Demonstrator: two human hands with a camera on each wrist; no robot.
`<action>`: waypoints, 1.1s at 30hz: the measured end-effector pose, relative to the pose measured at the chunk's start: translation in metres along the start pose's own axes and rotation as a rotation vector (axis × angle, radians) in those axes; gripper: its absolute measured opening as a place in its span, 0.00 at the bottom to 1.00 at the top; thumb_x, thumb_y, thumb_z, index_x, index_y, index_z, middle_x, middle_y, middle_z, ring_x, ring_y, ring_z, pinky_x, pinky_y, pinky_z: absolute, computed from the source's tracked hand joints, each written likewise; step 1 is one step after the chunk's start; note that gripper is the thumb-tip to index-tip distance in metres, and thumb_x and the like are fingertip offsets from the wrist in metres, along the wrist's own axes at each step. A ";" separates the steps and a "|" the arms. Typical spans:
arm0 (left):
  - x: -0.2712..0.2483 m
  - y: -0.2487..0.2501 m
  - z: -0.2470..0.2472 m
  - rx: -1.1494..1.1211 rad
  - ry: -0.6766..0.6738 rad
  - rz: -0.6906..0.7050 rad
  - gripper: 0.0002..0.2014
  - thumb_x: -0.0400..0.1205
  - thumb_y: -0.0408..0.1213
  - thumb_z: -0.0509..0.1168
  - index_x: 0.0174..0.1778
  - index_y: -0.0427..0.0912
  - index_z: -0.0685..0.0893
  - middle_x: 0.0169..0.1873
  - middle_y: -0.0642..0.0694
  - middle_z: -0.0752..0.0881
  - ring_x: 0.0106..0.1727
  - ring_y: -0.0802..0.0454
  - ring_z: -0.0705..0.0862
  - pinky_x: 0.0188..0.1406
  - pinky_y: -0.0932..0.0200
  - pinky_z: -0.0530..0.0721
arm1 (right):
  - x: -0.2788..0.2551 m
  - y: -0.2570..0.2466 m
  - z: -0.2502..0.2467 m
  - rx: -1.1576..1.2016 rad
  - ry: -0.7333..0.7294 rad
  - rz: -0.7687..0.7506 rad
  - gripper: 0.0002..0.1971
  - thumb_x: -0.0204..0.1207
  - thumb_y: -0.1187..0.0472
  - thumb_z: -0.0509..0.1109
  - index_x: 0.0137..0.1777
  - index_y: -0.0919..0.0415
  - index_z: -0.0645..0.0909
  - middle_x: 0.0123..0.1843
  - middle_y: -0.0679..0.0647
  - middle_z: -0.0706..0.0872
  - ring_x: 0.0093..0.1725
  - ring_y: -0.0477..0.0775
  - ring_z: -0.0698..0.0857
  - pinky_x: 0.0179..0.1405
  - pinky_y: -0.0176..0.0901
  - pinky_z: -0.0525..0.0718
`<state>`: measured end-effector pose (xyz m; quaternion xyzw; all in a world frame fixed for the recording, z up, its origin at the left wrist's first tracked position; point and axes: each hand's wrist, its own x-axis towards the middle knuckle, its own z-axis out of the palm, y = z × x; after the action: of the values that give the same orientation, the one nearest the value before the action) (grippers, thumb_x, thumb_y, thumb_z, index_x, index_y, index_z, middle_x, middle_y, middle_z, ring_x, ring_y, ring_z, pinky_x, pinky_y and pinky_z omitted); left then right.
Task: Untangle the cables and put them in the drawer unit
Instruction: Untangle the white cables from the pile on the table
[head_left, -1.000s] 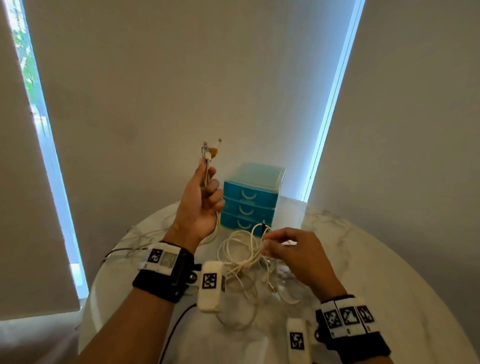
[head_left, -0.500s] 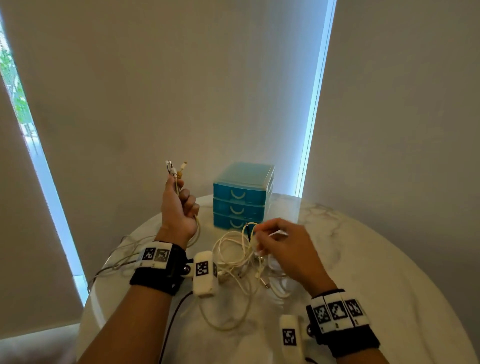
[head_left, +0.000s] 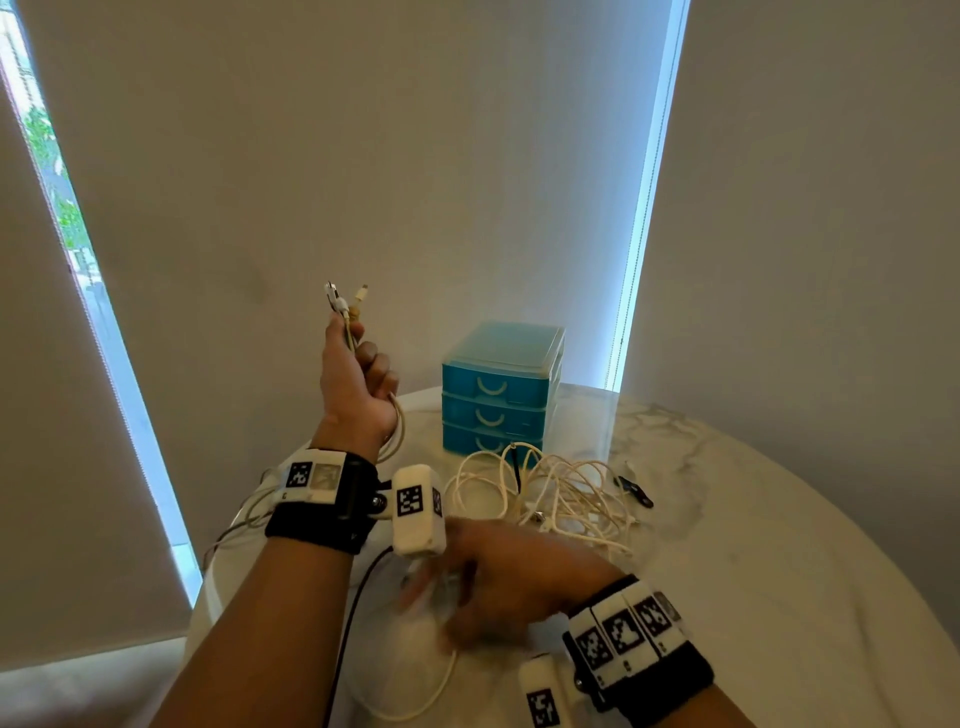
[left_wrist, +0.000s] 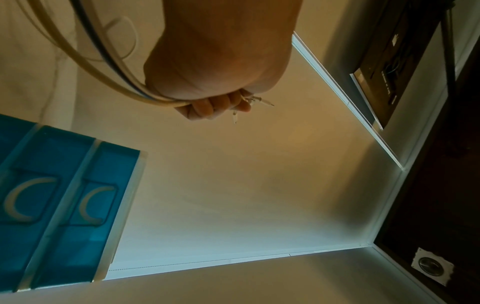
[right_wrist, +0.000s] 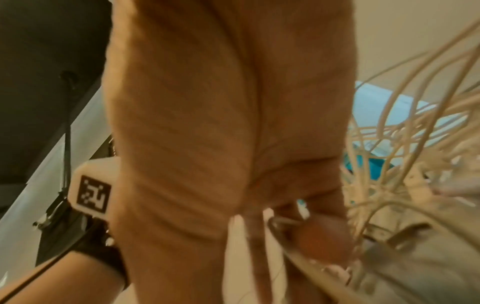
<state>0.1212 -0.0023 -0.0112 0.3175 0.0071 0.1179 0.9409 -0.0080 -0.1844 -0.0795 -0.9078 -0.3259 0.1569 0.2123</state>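
Left hand (head_left: 358, 384) grips the freed plug ends (head_left: 345, 301) high so their cords hang clear, while my blurred right hand (head_left: 498, 582) apparently pinches a strand near the tangle (head_left: 550, 493) on the worktop (head_left: 753, 545), before the closed drawer unit (head_left: 498, 389).

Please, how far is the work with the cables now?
Done: nothing stored; the drawer unit shows all drawers closed. In hand: the left hand grips several cable ends raised; the right hand, blurred, is low on the table. Left: the cable tangle.
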 end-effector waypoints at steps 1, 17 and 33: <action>0.000 0.003 -0.001 0.006 -0.003 0.004 0.17 0.93 0.55 0.61 0.41 0.51 0.78 0.22 0.55 0.65 0.19 0.58 0.59 0.16 0.63 0.58 | 0.004 0.000 0.001 -0.053 -0.056 0.000 0.20 0.77 0.52 0.84 0.67 0.39 0.90 0.71 0.33 0.76 0.60 0.39 0.81 0.62 0.42 0.81; -0.044 -0.068 0.000 0.858 -0.497 -0.111 0.30 0.79 0.71 0.72 0.57 0.47 0.93 0.26 0.56 0.70 0.27 0.56 0.62 0.27 0.57 0.58 | -0.037 0.084 -0.031 0.510 1.235 0.184 0.06 0.80 0.69 0.81 0.50 0.58 0.88 0.47 0.48 0.96 0.50 0.39 0.94 0.51 0.33 0.91; -0.029 -0.074 -0.029 1.024 -0.386 0.074 0.10 0.86 0.52 0.74 0.54 0.51 0.95 0.24 0.66 0.83 0.29 0.62 0.75 0.27 0.64 0.71 | -0.070 0.075 -0.051 0.828 1.378 0.166 0.06 0.84 0.72 0.75 0.54 0.62 0.89 0.52 0.50 0.97 0.57 0.45 0.95 0.62 0.48 0.91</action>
<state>0.1064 -0.0491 -0.0806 0.7507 -0.1203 0.0720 0.6456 0.0013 -0.2969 -0.0624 -0.6694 0.0311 -0.3148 0.6722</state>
